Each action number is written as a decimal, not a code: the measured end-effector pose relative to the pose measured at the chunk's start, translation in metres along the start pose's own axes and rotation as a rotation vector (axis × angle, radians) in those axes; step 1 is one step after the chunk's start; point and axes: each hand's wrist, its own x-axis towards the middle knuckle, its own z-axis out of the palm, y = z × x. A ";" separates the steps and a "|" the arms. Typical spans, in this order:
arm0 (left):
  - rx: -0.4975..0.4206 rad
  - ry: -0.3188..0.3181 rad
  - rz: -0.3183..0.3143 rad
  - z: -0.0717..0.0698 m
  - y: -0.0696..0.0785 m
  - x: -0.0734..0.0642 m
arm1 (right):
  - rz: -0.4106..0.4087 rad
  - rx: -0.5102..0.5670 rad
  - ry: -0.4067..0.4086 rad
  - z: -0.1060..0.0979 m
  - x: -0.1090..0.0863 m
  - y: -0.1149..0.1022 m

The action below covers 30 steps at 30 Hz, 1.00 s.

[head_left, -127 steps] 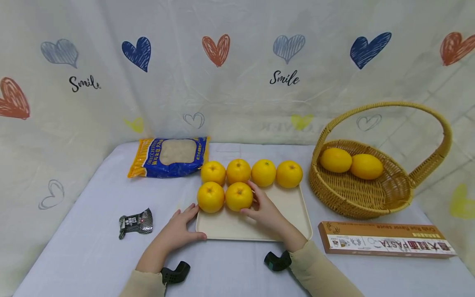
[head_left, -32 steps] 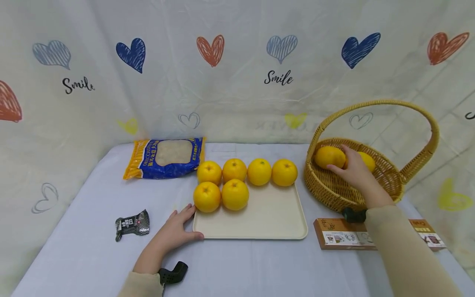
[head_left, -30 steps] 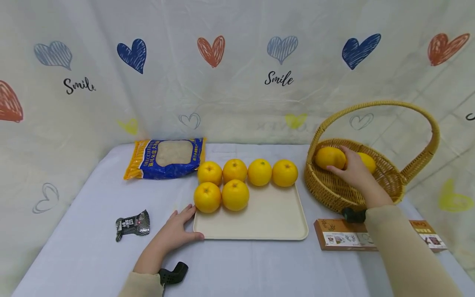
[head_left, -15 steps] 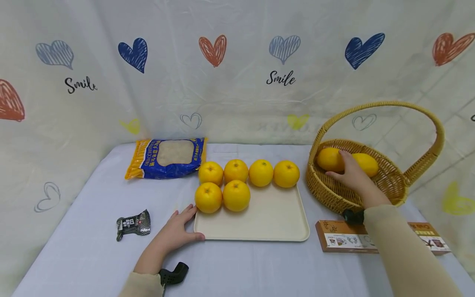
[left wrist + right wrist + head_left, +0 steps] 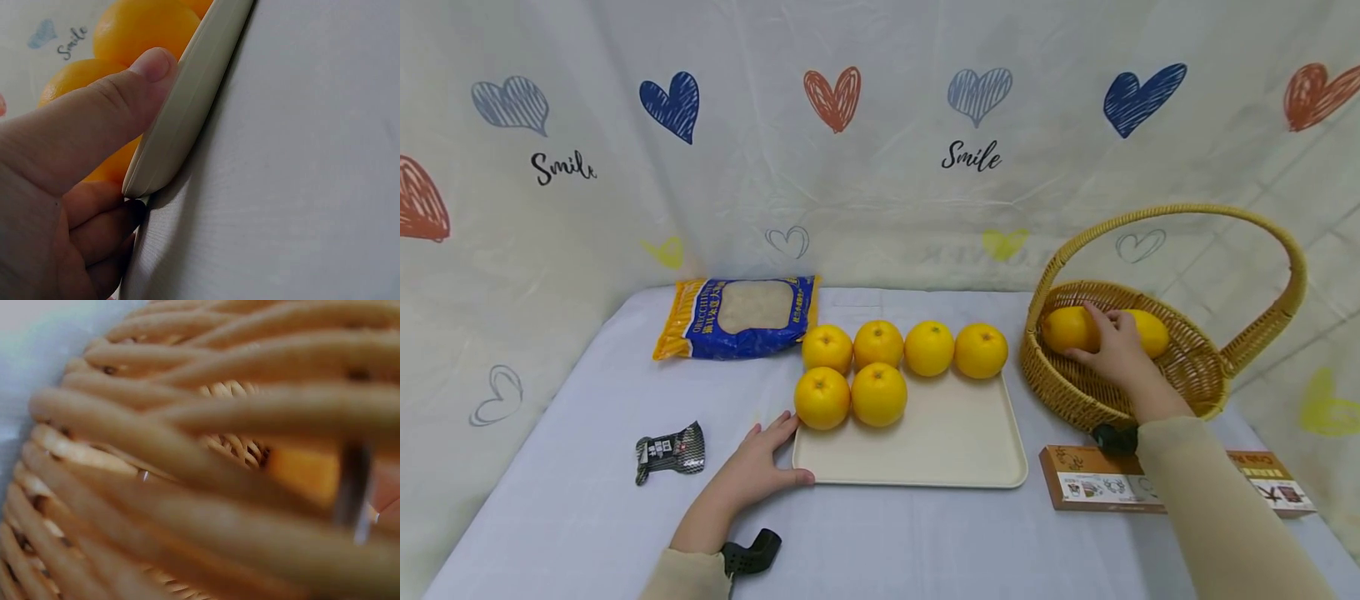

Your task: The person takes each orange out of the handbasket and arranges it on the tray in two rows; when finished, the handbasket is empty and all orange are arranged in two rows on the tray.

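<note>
My right hand (image 5: 1120,350) reaches into a yellow wicker basket (image 5: 1052,396), its thumb and fingers curved round the near right side of an orange (image 5: 1067,330). A second orange (image 5: 1150,333) lies partly hidden behind that hand. The right wrist view is filled by blurred basket weave (image 5: 187,425), with a bit of orange (image 5: 306,475) showing through. My left hand (image 5: 760,467) lies at the front left corner of a cream tray (image 5: 940,450). In the left wrist view its thumb (image 5: 153,65) rests on the tray rim (image 5: 187,119). Several oranges (image 5: 880,395) stand in two rows on the tray.
A blue and yellow pasta bag (image 5: 737,321) lies behind the tray's left end. At left is a small black snack packet (image 5: 672,454). An orange and white pasta box (image 5: 1097,483) sits before the basket, partly under the right sleeve (image 5: 1217,492).
Since the earliest frame, my right hand has left the orange on the tray and gone right into the basket. Lately the basket's left orange shifts slightly nearer. My left hand stays at the tray corner.
</note>
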 end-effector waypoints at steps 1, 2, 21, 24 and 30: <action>0.001 0.001 0.001 0.000 0.000 0.000 | -0.005 -0.008 0.008 0.000 0.000 0.000; 0.002 0.002 0.002 0.000 0.000 0.000 | -0.010 -0.014 0.014 0.001 0.000 0.001; -0.004 0.009 0.008 0.000 -0.001 0.001 | -0.085 -0.088 0.044 0.002 0.002 0.005; -0.007 0.007 0.009 0.000 -0.001 0.001 | -0.082 -0.087 0.049 0.003 0.003 0.007; -0.018 0.001 -0.006 0.000 0.000 0.001 | -0.062 -0.117 0.028 0.003 0.000 0.005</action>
